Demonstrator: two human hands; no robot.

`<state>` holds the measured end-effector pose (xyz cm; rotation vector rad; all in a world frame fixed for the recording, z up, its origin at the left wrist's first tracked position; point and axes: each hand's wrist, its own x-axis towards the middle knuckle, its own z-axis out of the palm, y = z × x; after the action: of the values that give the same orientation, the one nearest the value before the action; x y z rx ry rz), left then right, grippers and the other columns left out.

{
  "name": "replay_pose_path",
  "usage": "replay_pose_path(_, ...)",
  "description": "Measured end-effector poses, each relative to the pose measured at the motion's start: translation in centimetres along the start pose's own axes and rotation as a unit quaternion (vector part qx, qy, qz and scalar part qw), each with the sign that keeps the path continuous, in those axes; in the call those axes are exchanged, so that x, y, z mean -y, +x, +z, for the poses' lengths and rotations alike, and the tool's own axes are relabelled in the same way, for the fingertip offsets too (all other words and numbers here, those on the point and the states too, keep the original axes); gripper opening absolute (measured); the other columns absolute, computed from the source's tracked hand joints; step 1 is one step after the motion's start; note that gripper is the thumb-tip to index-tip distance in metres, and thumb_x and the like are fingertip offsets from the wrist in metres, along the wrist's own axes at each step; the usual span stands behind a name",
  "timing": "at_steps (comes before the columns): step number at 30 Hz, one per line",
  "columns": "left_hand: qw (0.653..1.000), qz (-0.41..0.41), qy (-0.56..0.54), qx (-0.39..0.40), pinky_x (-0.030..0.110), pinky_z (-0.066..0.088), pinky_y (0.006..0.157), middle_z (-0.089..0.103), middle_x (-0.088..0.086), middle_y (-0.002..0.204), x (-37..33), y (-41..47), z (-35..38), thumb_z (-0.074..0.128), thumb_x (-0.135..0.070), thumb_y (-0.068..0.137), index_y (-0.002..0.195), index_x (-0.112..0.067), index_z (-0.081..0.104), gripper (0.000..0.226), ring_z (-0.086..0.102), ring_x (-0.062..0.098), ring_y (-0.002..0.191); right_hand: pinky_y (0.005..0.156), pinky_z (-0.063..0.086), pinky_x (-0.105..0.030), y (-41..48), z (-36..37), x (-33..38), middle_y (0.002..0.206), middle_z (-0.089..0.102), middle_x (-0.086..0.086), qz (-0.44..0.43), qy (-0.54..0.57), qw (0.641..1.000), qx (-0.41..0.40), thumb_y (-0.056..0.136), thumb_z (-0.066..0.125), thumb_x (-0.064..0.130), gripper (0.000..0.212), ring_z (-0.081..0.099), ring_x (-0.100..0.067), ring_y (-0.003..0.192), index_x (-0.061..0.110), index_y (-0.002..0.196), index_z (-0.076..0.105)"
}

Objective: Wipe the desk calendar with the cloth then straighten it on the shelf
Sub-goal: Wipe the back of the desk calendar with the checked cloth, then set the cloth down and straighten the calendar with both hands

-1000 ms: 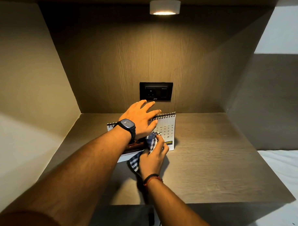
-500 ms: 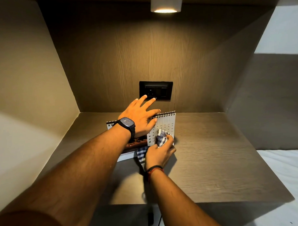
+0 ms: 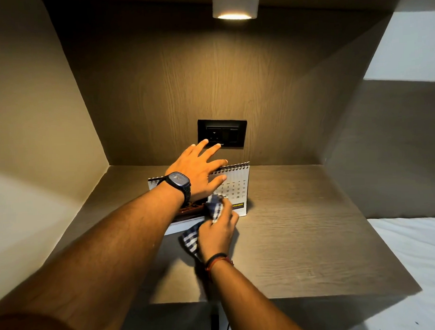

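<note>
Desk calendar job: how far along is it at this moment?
Mid-wipe. The left hand rests flat over the spiral top of the desk calendar, steadying it, while the right hand presses the checked cloth against its front page. Nothing shows the wipe finished. Left: straightening it; it stands at an angle to the shelf edge.

- Setting: bedroom or hotel-type room, bedside niche.
- Wood-grain shelf [image 3: 300,236] recessed between side panels, matching back panel.
- Black socket plate [image 3: 222,133] in back panel.
- Round downlight [image 3: 235,7] lit overhead.
- White bed sheet [image 3: 417,256] just right of shelf.
</note>
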<state>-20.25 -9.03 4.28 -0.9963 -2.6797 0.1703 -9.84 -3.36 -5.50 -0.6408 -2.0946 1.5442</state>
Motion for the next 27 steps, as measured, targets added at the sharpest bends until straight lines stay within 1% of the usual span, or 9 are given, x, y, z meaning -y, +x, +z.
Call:
replay_pose_path(3, 1.000, -0.002, 0.004, 0.000, 0.048, 0.007, 0.115, 0.012, 0.004, 0.159, 0.0, 0.1, -0.1, 0.007, -0.069, 0.085, 0.143, -0.037, 0.026, 0.070, 0.003, 0.030, 0.144, 0.095, 0.043, -0.026, 0.0, -1.0, -0.8, 0.130, 0.044, -0.006, -0.044, -0.055, 0.996, 0.063, 0.079, 0.048, -0.001, 0.057, 0.052, -0.028, 0.119, 0.026, 0.129, 0.044)
replay_pose_path(5, 1.000, -0.006, 0.009, -0.004, 0.049, 0.008, 0.115, 0.011, 0.004, 0.159, -0.1, 0.0, -0.3, 0.000, -0.077, 0.078, 0.144, -0.036, 0.024, 0.081, 0.005, 0.030, 0.144, 0.090, 0.044, -0.024, 0.9, -2.4, -0.9, 0.128, 0.044, -0.004, -0.059, -0.079, 0.992, 0.078, 0.079, 0.048, 0.001, 0.054, 0.054, -0.026, 0.115, 0.028, 0.126, 0.046)
replay_pose_path(9, 0.999, -0.028, 0.038, 0.000, 0.050, 0.006, 0.115, 0.005, 0.007, 0.160, -0.1, -0.1, -1.2, -0.004, -0.087, 0.065, 0.148, -0.034, 0.008, 0.099, 0.004, 0.032, 0.144, 0.077, 0.051, -0.025, 4.5, -7.4, -1.1, 0.122, 0.041, -0.003, -0.066, -0.116, 0.990, 0.041, 0.080, 0.050, 0.000, 0.059, 0.057, -0.022, 0.096, 0.032, 0.129, 0.046)
replay_pose_path(12, 0.997, -0.046, 0.035, -0.055, 0.050, 0.002, 0.116, 0.004, 0.010, 0.159, -1.2, 0.3, -2.6, 0.002, -0.089, 0.066, 0.149, -0.031, 0.003, 0.101, 0.000, 0.033, 0.144, 0.067, 0.045, -0.022, 7.9, -12.5, -1.1, 0.117, 0.043, -0.006, -0.101, -0.187, 0.977, -0.010, 0.079, 0.050, -0.001, 0.058, 0.052, -0.022, 0.087, 0.031, 0.127, 0.048)
replay_pose_path(15, 0.990, 0.012, -0.005, -0.137, 0.049, 0.005, 0.116, 0.015, 0.012, 0.158, -4.7, 0.8, -3.7, 0.020, -0.083, 0.075, 0.148, -0.027, 0.017, 0.092, 0.008, 0.034, 0.144, 0.069, 0.046, -0.032, 10.4, -17.6, -1.5, 0.113, 0.046, -0.014, -0.108, -0.308, 0.945, -0.028, 0.077, 0.049, 0.002, 0.054, 0.055, -0.035, 0.090, 0.029, 0.123, 0.049)
replay_pose_path(17, 0.986, 0.063, -0.031, -0.151, 0.047, 0.006, 0.116, 0.019, 0.012, 0.157, -8.2, 0.9, -3.2, 0.027, -0.077, 0.078, 0.147, -0.026, 0.023, 0.086, 0.011, 0.033, 0.143, 0.077, 0.051, -0.041, 11.3, -20.6, -2.3, 0.114, 0.045, -0.015, -0.072, -0.380, 0.922, 0.000, 0.078, 0.054, 0.008, 0.050, 0.054, -0.040, 0.095, 0.029, 0.123, 0.047)
replay_pose_path(20, 0.988, 0.093, -0.086, -0.084, 0.045, 0.003, 0.115, 0.017, 0.010, 0.157, -13.8, 0.4, -0.6, 0.027, -0.073, 0.081, 0.147, -0.028, 0.018, 0.080, 0.010, 0.030, 0.144, 0.087, 0.048, -0.045, 11.7, -23.4, -3.9, 0.119, 0.045, -0.015, -0.025, -0.446, 0.893, 0.050, 0.081, 0.056, 0.018, 0.049, 0.052, -0.040, 0.103, 0.034, 0.125, 0.043)
replay_pose_path(24, 0.988, 0.070, -0.136, 0.033, 0.044, 0.005, 0.115, 0.012, 0.008, 0.159, -18.9, -0.6, 3.9, 0.028, -0.073, 0.080, 0.147, -0.028, 0.012, 0.082, 0.009, 0.027, 0.144, 0.089, 0.046, -0.044, 11.2, -23.9, -6.0, 0.125, 0.046, -0.013, -0.042, -0.501, 0.862, 0.073, 0.085, 0.047, 0.015, 0.045, 0.049, -0.036, 0.108, 0.037, 0.124, 0.043)
replay_pose_path(27, 0.986, 0.039, -0.137, 0.088, 0.046, 0.006, 0.114, 0.010, 0.006, 0.159, -20.5, -0.8, 6.5, 0.028, -0.079, 0.074, 0.147, -0.029, 0.012, 0.089, 0.009, 0.027, 0.143, 0.103, 0.038, -0.049, 11.3, -24.3, -7.1, 0.146, 0.034, -0.013, -0.055, -0.522, 0.848, 0.075, 0.086, 0.044, 0.013, 0.056, 0.035, -0.035, 0.130, 0.037, 0.135, 0.034)
